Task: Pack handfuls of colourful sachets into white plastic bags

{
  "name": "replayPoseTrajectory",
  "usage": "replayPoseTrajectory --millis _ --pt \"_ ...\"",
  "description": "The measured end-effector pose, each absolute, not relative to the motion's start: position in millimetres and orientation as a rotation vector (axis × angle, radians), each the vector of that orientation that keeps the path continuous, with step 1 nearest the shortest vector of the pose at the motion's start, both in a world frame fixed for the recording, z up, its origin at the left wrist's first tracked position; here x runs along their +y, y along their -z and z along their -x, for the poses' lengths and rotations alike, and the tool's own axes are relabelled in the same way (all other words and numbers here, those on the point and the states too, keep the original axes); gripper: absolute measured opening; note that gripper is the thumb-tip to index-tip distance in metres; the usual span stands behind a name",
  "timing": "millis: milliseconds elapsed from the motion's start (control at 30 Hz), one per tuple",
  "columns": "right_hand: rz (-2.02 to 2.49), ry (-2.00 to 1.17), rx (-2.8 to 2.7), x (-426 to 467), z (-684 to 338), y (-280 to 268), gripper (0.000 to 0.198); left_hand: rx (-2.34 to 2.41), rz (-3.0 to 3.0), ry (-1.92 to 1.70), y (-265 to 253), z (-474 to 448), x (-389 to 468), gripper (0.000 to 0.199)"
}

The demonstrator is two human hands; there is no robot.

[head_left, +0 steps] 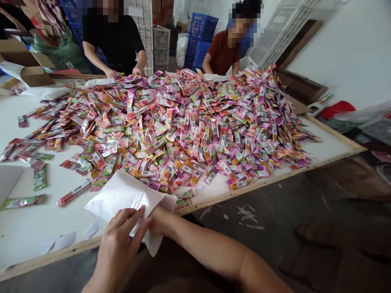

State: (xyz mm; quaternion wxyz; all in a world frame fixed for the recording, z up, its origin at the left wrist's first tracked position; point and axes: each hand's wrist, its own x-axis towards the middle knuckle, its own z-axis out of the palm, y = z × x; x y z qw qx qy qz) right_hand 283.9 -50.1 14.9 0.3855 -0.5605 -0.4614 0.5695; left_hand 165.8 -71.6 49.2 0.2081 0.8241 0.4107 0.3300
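Observation:
A white padded mailer bag [122, 193] lies at the near edge of the table, its mouth turned toward me. My left hand [124, 230] holds the bag near its mouth, with fingers on top and the thumb by the opening. My right hand [160, 219] reaches into the mouth up to about the wrist. The fingers of that hand are hidden, so I cannot see whether they hold anything. Just beyond the bag spreads a large heap of small colourful stick sachets [183, 130] in pink, purple, green and orange.
Across the white table [18, 236] with its wooden edge, a person in black [113, 40] and a person in dark red [221, 51] work at the heap. Blue crates [201, 38] stand behind them. An open cardboard box [27, 61] is at far left. Paper scraps [249, 213] litter the floor.

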Motion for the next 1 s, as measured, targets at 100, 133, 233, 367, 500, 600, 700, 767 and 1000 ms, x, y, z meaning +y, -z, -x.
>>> replayPoseTrajectory --millis 100,133,233,367,500,600,700,767,1000 --pt "1.363 -1.667 -1.168 -82.6 -320.7 -22.8 0.023 1.131 -2.231 -0.892 -38.7 -159.9 -54.9 0.026" --pt "1.374 -1.717 -1.172 -94.0 -336.0 -26.2 0.017 1.131 -2.291 -0.897 -31.1 -160.8 -49.9 0.03" --pt "1.644 -1.331 -1.308 -111.7 -381.5 -34.0 0.013 1.039 -2.633 -0.714 -3.3 -171.1 -41.2 0.045" --pt "1.903 -0.662 -1.385 -94.7 -417.3 -26.0 0.007 0.929 -2.829 -0.548 13.4 -175.5 -46.1 0.046" --pt "1.864 -1.084 -1.148 -75.2 -419.6 -12.9 0.015 0.675 -2.737 -0.696 4.7 -149.3 -63.7 0.061" --pt "1.756 -1.381 -0.89 -80.9 -416.2 -16.5 0.018 0.669 -2.819 -0.544 3.8 -129.7 -76.4 0.068" --pt "1.824 -1.484 -1.067 -97.4 -415.3 -30.9 0.014 0.737 -2.914 -0.442 9.0 -122.7 -84.4 0.068" --pt "1.916 -1.226 -1.406 -107.4 -411.1 -42.3 0.013 0.845 -2.906 -0.483 10.2 -123.1 -89.6 0.068" --pt "0.964 -1.112 -2.079 -113.3 -343.5 -48.9 0.004 1.264 -2.384 -0.885 2.2 -128.9 -121.8 0.068"
